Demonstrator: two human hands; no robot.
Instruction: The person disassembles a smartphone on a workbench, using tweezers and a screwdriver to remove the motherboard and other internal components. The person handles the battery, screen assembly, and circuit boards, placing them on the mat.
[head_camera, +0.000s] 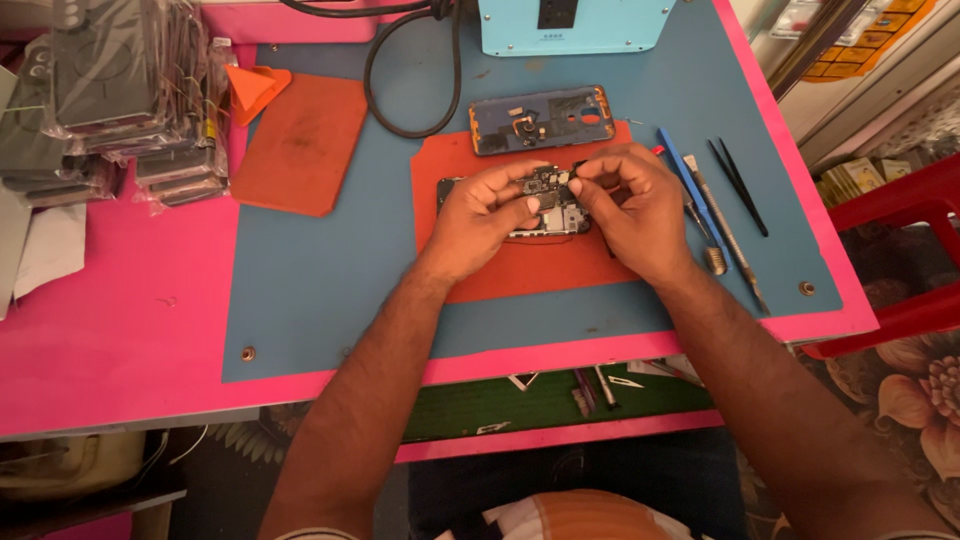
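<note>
- Your left hand (478, 205) and right hand (628, 205) pinch, fingers closed, the opened black phone body (545, 205), lying crosswise near the table's (120, 300) far edge.

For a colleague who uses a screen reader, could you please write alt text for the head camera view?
Two bare hands, left hand and right hand, work together on an opened phone lying on an orange mat over a blue work mat on a pink table. The removed back cover lies just beyond, with tweezers and hand tools to the right.
</note>
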